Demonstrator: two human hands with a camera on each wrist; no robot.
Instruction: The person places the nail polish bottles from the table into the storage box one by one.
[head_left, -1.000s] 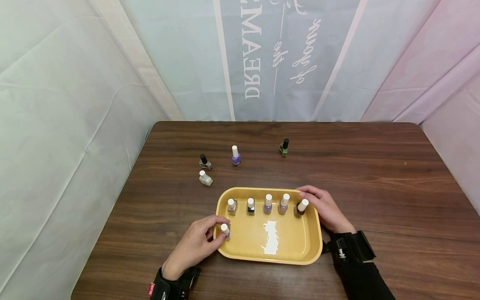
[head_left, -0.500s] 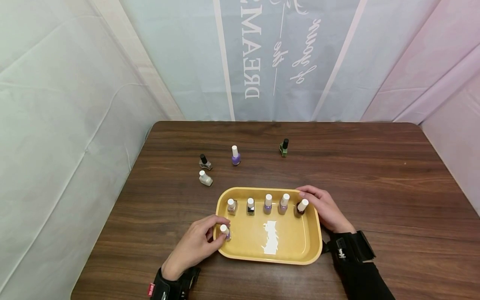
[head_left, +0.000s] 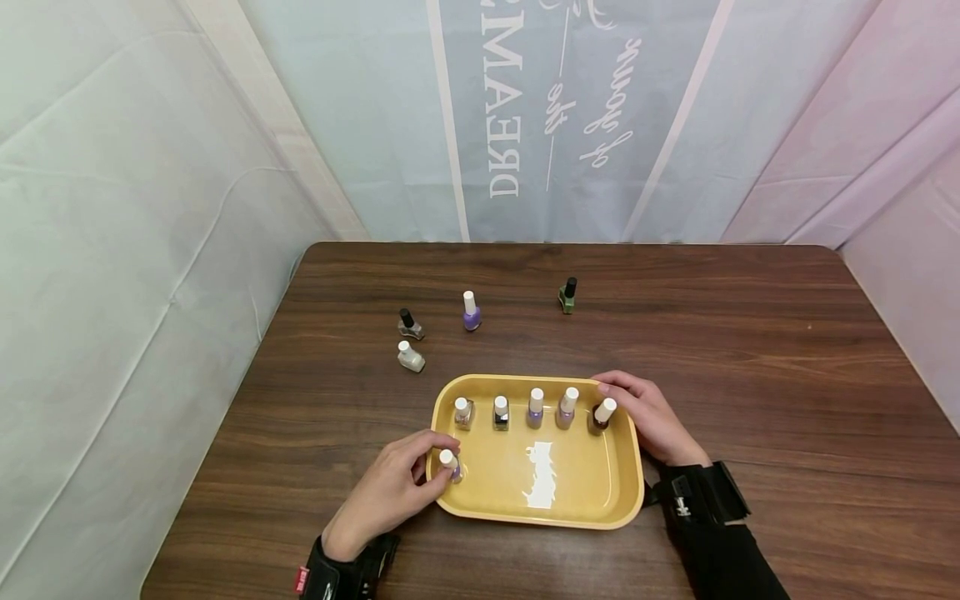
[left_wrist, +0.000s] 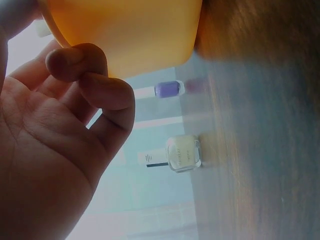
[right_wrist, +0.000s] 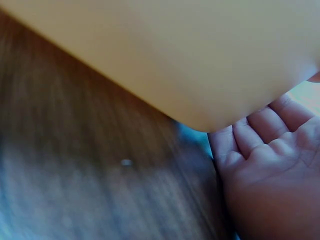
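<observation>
Nail polish bottles (head_left: 536, 414): five set inside yellow tray (head_left: 540, 522), far side; sixth bottle (head_left: 448, 459) inside left end, pinched by left grip (head_left: 393, 483); four bottles (head_left: 411, 358) beyond tray, apparently remaining; tray held by right grip (head_left: 651, 412).

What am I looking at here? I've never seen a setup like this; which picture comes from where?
No machine: the left grip and right grip are a person's bare hands. The head camera gives the wide view, forward and down; each wrist camera gives a close view of its hand's work, the left one showing things sideways. On the brown table sits a yellow tray with five small bottles in a row along its far side. Beyond it are a purple bottle, a green bottle, a pale bottle and a black-capped grey bottle. The left grip pinches a white-capped bottle inside the tray's left end. The right grip touches the tray's far right corner.
</observation>
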